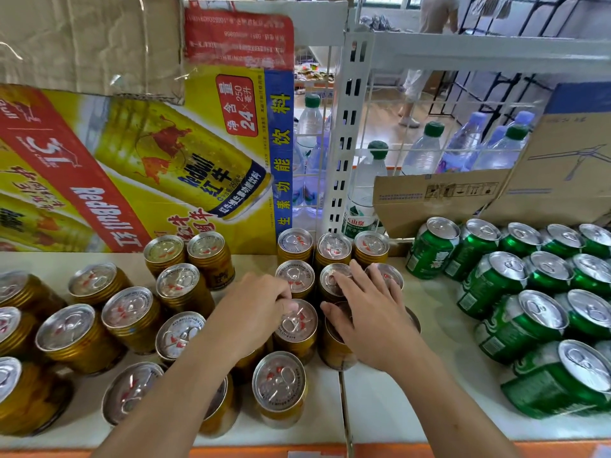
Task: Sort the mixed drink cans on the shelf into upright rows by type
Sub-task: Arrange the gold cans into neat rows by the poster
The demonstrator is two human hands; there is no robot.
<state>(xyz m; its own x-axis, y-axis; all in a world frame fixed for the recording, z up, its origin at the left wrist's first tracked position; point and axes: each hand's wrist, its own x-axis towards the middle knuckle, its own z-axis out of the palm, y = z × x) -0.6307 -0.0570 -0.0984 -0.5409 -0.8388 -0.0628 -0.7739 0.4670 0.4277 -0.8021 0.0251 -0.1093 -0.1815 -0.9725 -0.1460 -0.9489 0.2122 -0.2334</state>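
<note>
Under my left grip (254, 312) stands a gold can (299, 325), upright on the shelf (390, 408), with my thumb and curled fingers pinching its top rim. Just to its right, my right grip (367, 315) lies spread, straight fingers resting on lids in the tidy block of gold cans (294, 274) beyond my knuckles. More gold ones stand scattered left of my left grip. The green cans (515, 285) stand in rows well to the right of my right grip. With tabs unopened, I judge each can full, so heavy for its size, stiff-walled, smooth and a little slippery. The rim or the ribbed waist looks the safest hold.
</note>
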